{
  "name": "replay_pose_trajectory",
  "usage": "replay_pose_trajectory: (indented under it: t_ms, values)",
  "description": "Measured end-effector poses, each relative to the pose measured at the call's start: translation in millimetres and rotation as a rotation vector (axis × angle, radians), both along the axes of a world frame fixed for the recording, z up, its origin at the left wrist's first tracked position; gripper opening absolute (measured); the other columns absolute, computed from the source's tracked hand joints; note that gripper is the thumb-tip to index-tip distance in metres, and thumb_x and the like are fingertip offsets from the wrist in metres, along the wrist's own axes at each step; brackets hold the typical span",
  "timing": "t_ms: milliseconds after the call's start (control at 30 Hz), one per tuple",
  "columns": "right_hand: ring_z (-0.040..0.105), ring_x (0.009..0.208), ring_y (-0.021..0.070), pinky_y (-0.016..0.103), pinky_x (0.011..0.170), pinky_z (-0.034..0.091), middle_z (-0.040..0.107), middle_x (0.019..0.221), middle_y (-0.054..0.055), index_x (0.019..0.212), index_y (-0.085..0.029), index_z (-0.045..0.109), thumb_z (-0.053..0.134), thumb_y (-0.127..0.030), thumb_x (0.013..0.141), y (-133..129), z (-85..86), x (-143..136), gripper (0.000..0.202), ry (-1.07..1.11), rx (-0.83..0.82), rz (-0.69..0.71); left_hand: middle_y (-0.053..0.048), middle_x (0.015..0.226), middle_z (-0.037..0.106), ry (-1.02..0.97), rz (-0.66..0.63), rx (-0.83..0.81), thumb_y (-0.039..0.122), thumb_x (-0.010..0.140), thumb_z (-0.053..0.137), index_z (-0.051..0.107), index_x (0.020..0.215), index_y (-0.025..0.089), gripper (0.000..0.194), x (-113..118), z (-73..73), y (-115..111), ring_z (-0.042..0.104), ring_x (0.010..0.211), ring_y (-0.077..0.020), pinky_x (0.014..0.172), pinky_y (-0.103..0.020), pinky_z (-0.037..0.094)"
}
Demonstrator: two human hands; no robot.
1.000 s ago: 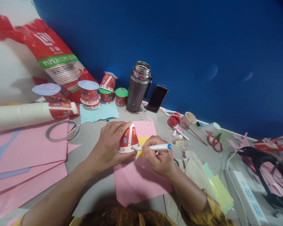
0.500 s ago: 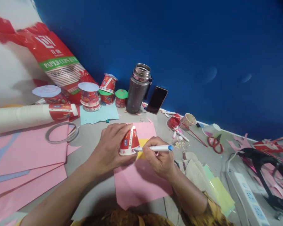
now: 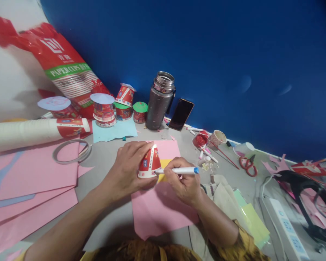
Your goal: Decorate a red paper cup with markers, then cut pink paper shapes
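A red and white paper cup (image 3: pixel 150 164) is upside down, its wide rim facing down, with my left hand (image 3: pixel 129 165) closed round its left side. My right hand (image 3: pixel 183 181) grips a white marker pen (image 3: pixel 184 170) with a blue end pointing right. The marker's tip meets the cup's white band near the rim, or is very close to it. Below the hands lies a pink sheet of paper (image 3: pixel 163 214), with a yellow piece (image 3: pixel 165 166) on it, partly hidden by my right hand.
Behind stand a dark thermos flask (image 3: pixel 159 105), a phone (image 3: pixel 181 114) and several decorated cups (image 3: pixel 103 108). At left are a stack of paper cups (image 3: pixel 38 133), tape (image 3: pixel 57 156) and pink sheets (image 3: pixel 35 177). Scissors (image 3: pixel 247 166) and a power strip (image 3: pixel 288 228) lie right.
Hardly anything differs. Both hands hold the cup and marker in nearly the same place; the whole view has shifted very slightly.
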State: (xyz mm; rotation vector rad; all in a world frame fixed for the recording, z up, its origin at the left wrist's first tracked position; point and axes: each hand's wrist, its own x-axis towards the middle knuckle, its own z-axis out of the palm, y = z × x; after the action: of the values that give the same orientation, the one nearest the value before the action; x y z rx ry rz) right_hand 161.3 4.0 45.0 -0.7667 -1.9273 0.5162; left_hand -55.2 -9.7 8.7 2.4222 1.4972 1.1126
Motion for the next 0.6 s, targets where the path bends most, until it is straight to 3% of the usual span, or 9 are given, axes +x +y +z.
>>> replay_pose_trajectory:
  t_ms: [600]
  values:
    - [0.056,0.049,0.0106,0.023,0.050,0.046,0.070,0.069,0.000,0.083,-0.020,0.067,0.062,-0.015,0.096,-1.1,-0.2,1.6,0.014,-0.016,-0.037,0.008,-0.015,0.140,0.065,0.005,-0.005,-0.005,0.041,0.078,0.088,0.044,0.155,0.027,0.090,2.3,1.1,-1.3,0.059,0.128,-0.0381,0.108,-0.053,0.044]
